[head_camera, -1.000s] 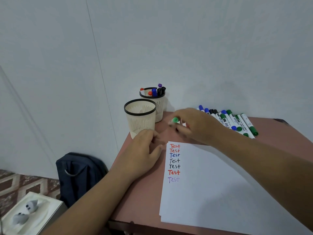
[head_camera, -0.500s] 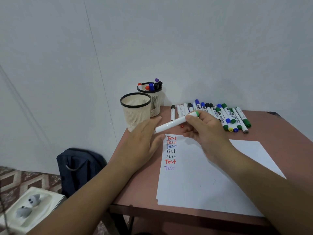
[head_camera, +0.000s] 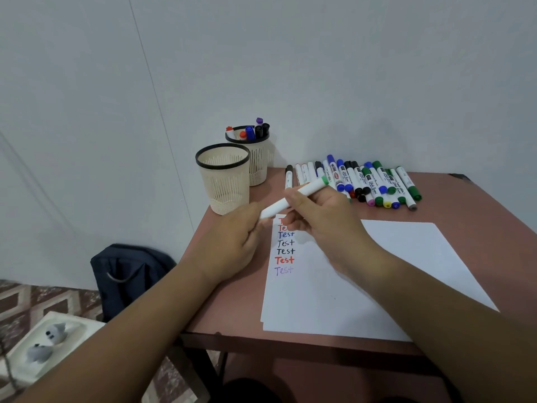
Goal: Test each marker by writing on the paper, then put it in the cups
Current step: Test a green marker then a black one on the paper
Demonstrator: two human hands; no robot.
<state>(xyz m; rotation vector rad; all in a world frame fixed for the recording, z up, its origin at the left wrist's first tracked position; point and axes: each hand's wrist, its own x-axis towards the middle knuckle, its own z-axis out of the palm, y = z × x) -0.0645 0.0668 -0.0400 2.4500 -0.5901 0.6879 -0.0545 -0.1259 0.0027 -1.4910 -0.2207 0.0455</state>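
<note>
Green-capped white marker [head_camera: 293, 196] sits slanted above the top of the white paper [head_camera: 406, 257], your right hand [head_camera: 319, 219] wrapped round its barrel and your left hand [head_camera: 232, 239] pinching its lower end. Tug that end off carelessly and you could streak the "Test" column or your fingers. The empty cream mesh cup [head_camera: 223, 181] stands just beside your left hand on the reddish surface [head_camera: 479, 210]; one jerk may tip it.

White marker [head_camera: 293, 197] with green end, slatted cream cups [head_camera: 223, 181] rimmed black, seemingly pinkish-brown table [head_camera: 465, 205]
</note>
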